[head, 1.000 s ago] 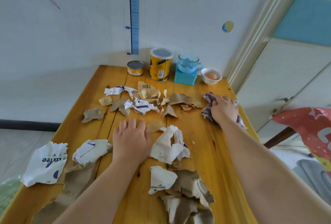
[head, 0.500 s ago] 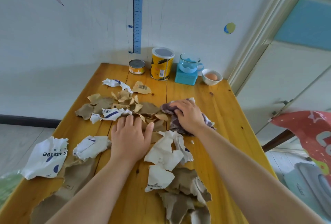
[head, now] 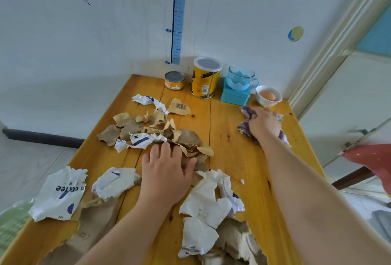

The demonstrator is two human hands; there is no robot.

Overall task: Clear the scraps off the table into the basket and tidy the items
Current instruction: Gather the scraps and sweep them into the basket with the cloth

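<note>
Scraps (head: 160,135): torn brown + white paper, main heap at mid-table, more loose pcs along near edge and toward near-left corner (head: 58,193). None in basket yet; basket not clearly in view (green blur off near-left corner, can't tell what it is).

Table (head: 237,159): yellow wood, right half mostly bare.

Left hand (head: 167,171): flat, palm down, fingers spread, pressing on near side of mid-table heap; not gripping anything.

Right hand (head: 263,124): near far-right corner, fingers curled down onto a purple-white cloth (head: 245,126), bunching it against table.

Items, far edge, in a row: small tin (head: 174,80), yellow canister (head: 206,80), blue-glass cup (head: 241,78) on teal box (head: 233,96), white bowl w/ egg (head: 268,96). Upright, look already tidy.

Step in hand (judged): gathering stage; cloth used as sweeper, left hand as stop for the pile.

Next move calls for: drag cloth from far-right corner toward heap, keep pressure even so light pcs don't skip under; steer clear of bowl, which sits just beside the cloth. Then herd near-edge pcs into same pile before any transfer to basket.
</note>
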